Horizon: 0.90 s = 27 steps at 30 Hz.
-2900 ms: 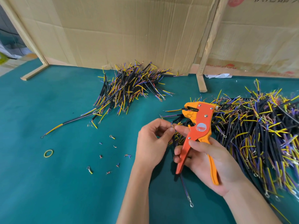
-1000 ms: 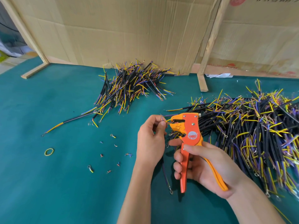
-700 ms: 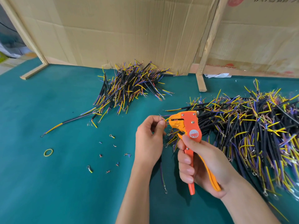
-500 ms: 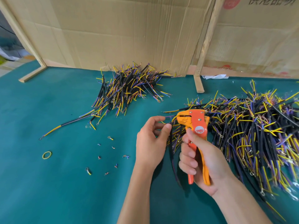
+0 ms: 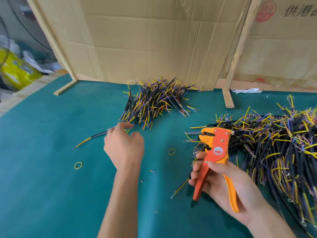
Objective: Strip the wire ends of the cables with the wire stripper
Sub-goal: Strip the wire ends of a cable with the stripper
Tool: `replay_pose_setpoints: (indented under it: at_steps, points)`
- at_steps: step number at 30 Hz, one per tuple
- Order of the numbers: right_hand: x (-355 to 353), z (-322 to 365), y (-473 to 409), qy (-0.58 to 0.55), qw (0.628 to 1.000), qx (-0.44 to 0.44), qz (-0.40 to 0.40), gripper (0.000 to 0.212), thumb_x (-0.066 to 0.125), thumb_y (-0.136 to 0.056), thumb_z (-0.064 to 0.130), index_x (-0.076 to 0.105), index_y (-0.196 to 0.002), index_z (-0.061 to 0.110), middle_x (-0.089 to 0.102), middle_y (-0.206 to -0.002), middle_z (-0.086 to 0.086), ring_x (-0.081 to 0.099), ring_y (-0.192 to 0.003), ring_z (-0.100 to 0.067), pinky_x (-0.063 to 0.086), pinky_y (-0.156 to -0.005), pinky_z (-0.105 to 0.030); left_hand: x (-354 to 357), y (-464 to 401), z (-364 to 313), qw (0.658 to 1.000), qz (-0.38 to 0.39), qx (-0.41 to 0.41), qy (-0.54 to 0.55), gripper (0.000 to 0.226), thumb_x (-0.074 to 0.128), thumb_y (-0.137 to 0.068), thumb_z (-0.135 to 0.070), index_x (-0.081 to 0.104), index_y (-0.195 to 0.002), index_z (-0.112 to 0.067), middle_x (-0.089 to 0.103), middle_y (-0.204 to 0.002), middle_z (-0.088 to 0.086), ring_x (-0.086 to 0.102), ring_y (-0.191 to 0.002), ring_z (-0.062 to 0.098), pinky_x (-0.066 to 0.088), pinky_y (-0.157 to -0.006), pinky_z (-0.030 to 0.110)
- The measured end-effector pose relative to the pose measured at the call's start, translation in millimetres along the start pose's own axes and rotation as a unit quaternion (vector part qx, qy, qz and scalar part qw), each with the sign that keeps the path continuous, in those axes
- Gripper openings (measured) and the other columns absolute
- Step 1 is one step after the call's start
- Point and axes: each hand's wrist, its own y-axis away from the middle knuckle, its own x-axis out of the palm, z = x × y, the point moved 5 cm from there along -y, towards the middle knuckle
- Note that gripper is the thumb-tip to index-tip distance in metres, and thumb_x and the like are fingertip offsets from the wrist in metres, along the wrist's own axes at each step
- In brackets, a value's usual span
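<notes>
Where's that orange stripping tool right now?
In the head view, right of centre: the right hand grips the wire stripper beside the big cable pile.

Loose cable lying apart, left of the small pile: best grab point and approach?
Pinch the black sheath mid-length on the loose cable, coming straight down from above. It lies flat on the mat, on its own at that end, so there's room either side. The yellow lead and its ring terminal are thin and would probably flex. The left hand is nearest.
</notes>
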Motion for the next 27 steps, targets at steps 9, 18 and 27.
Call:
replay_pose_setpoints:
  at_steps: [9,18,27]
  points:
    - [12.2,-11.7,1.3,0.016,0.997,0.051,0.047,0.061,0.084,-0.069,0.004,0.066,-0.127,-0.002,0.063,-0.132,-0.024,0.065,-0.105,-0.053,0.056,-0.081,-0.055,-14.9,-84.7,79.3,0.960,0.098,0.091,-0.247,0.016,0.062,-0.092,-0.015,0.074,-0.101,-0.012,0.066,-0.105,0.020,0.056,-0.103,0.041,0.050,-0.084,0.046]
    - [7.8,-8.9,-0.1,0.033,0.997,0.041,0.049,0.058,0.081,-0.071,0.008,0.066,-0.127,0.000,0.058,-0.142,-0.022,0.066,-0.102,-0.049,0.057,-0.079,-0.049,-57.6,-38.7,53.6,0.989,-0.028,0.110,-0.097,0.004,0.063,-0.093,-0.016,0.062,-0.090,-0.013,0.067,-0.090,0.009,0.062,-0.081,0.037,0.042,-0.071,0.040]
    - [-5.9,19.8,4.5,-0.039,0.996,-0.045,0.064,0.079,0.091,-0.067,0.018,0.060,-0.138,0.003,0.052,-0.151,-0.018,0.069,-0.096,-0.037,0.059,-0.083,-0.042,21.1,99.4,-15.9,0.965,0.162,0.137,0.154,0.013,0.069,-0.092,-0.021,0.061,-0.084,-0.028,0.064,-0.086,-0.021,0.059,-0.063,0.009,0.047,-0.063,0.021]
